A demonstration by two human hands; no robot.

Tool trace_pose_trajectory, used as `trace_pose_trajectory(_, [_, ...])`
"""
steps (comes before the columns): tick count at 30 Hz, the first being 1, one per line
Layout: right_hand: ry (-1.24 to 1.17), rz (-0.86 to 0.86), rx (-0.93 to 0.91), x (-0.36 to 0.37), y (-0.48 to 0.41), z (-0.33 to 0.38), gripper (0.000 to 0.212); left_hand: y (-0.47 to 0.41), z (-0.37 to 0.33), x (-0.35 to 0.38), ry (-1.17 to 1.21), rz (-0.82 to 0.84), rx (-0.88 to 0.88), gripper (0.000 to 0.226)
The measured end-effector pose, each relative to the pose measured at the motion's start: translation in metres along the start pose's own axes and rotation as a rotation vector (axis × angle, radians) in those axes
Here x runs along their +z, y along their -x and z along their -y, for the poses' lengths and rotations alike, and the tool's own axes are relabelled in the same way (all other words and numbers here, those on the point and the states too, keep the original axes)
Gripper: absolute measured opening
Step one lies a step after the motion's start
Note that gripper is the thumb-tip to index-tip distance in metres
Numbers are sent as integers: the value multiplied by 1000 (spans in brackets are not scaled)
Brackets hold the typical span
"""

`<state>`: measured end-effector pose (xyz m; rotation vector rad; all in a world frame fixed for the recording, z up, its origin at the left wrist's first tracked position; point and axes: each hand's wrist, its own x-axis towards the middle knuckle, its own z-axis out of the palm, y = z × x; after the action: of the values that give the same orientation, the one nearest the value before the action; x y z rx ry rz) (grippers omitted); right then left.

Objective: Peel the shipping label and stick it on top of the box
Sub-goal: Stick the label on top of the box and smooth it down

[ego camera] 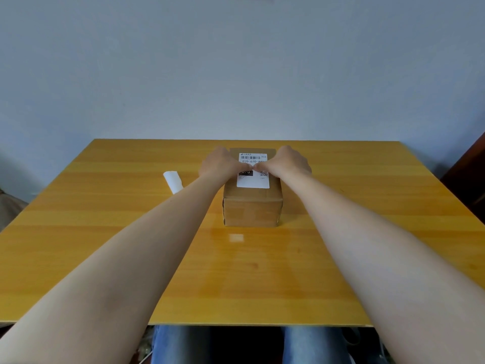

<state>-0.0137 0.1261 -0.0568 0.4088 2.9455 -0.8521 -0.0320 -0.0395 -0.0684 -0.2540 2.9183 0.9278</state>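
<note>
White printed shipping label (253,177) lies on brown cardboard box (252,206); left hand (220,162) & right hand (288,161) press thumbs on it, fingers curled.

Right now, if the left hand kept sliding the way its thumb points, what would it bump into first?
Most likely the right hand. The left hand presses on the shipping label atop the box, its thumb aimed across at the right thumb, nearly touching.
</note>
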Motion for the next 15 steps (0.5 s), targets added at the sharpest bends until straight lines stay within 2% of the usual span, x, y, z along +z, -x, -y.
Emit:
trace_pose_trajectory(3, [-45, -15, 34, 3, -4, -2, 71, -4, 5, 5, 75, 9, -42, 90])
trace_pose_trajectory(6, [-194, 16, 99, 11, -12, -4, 98, -2, 4, 7, 228, 88, -56, 61])
trace_pose_trajectory(9, [-332, 88, 123, 20, -16, -7, 96, 1, 6, 10, 314, 128, -68, 45])
trace_pose_trajectory(12, [-399, 101, 119, 26, -19, -12, 92, 1, 7, 13, 327, 128, -73, 43])
trace_pose_trajectory(15, [-451, 103, 112, 30, -24, -15, 106, 0, 8, 16, 308, 119, -68, 43])
